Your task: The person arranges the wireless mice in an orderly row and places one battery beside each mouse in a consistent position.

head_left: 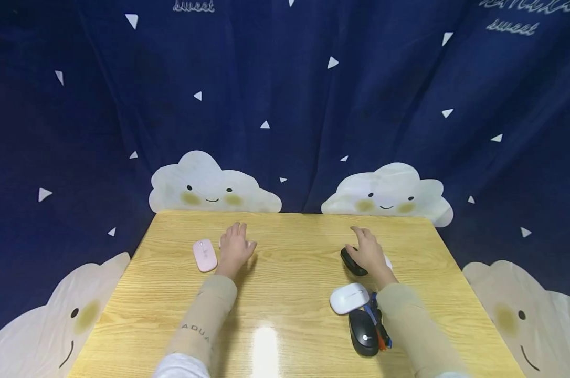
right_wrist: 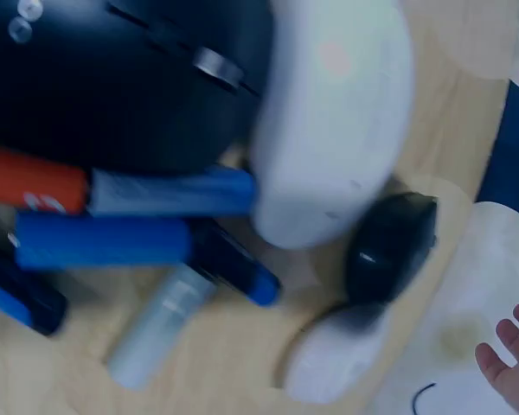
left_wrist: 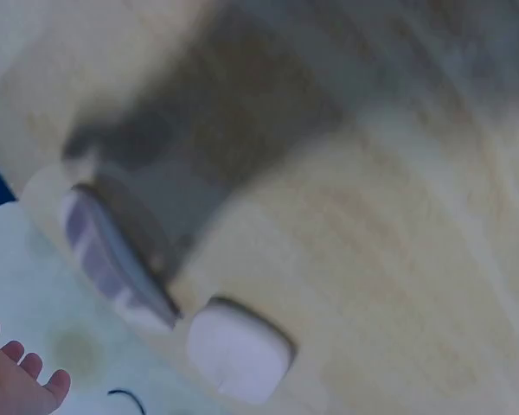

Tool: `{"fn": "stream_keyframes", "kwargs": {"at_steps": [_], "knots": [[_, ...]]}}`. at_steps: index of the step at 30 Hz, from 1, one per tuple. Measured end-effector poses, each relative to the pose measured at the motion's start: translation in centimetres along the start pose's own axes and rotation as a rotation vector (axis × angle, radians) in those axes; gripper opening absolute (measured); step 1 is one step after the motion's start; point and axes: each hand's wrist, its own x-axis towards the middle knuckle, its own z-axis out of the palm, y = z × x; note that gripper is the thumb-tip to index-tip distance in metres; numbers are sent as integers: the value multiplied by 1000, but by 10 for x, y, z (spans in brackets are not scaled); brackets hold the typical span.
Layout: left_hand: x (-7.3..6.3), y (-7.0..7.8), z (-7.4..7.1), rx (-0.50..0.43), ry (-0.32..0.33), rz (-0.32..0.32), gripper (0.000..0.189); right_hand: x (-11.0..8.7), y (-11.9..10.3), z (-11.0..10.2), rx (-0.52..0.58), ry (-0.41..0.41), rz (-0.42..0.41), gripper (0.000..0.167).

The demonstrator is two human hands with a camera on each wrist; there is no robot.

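Note:
My left hand [head_left: 235, 248] hovers over the left part of the table with fingers extended, holding nothing; a pale computer mouse [left_wrist: 117, 259] lies beneath it, mostly hidden in the head view. Just left of that hand is a pink mouse [head_left: 204, 255]. On the right, my other hand [head_left: 369, 254] has its fingers loosely extended above a small black mouse [head_left: 353, 261], overlapping it in the head view. A white mouse [head_left: 388, 263] shows partly behind this right hand. In the right wrist view, that black mouse and white mouse [right_wrist: 337, 354] lie close together, with the fingers beyond them.
Nearer me on the right lie another white mouse [head_left: 349, 298], a larger black mouse [head_left: 363, 332] and several markers [head_left: 381, 336] in blue, orange and grey, partly under the right sleeve. The wooden table [head_left: 285, 273] ends at a dark blue curtain [head_left: 285, 105] with cloud prints.

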Motion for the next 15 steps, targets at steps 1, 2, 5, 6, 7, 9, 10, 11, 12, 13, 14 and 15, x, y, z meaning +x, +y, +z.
{"fn": "stream_keyframes", "kwargs": {"at_steps": [1,2,5,6,7,9,10,11,12,13,14,15], "knots": [[-2,0,4,-4,-4,-7,64,-2,1,3,10,-8,8,60],[-3,0,7,-7,-8,-13,63,-4,3,6,15,-14,11,59],[-6,1,17,-5,-33,-44,59,-8,7,15,26,-37,29,58],[-8,1,21,-1,-41,-51,59,-9,9,18,23,-43,35,57],[-8,0,23,2,-47,-58,58,-11,10,21,21,-49,43,57],[-10,0,28,9,-55,-69,57,-13,13,26,14,-58,59,57],[-11,0,30,11,-57,-72,56,-14,14,29,11,-63,67,57],[-11,-1,31,11,-60,-76,56,-15,16,31,11,-69,80,57],[-12,-1,32,8,-64,-79,55,-16,17,33,6,-73,86,56],[-13,-1,33,3,-66,-83,55,-17,19,35,4,-78,97,56],[-13,-1,34,0,-72,-86,54,-18,20,37,0,-81,104,56],[-13,-1,34,-2,-73,-86,54,-18,21,38,-4,-83,111,56]]}}
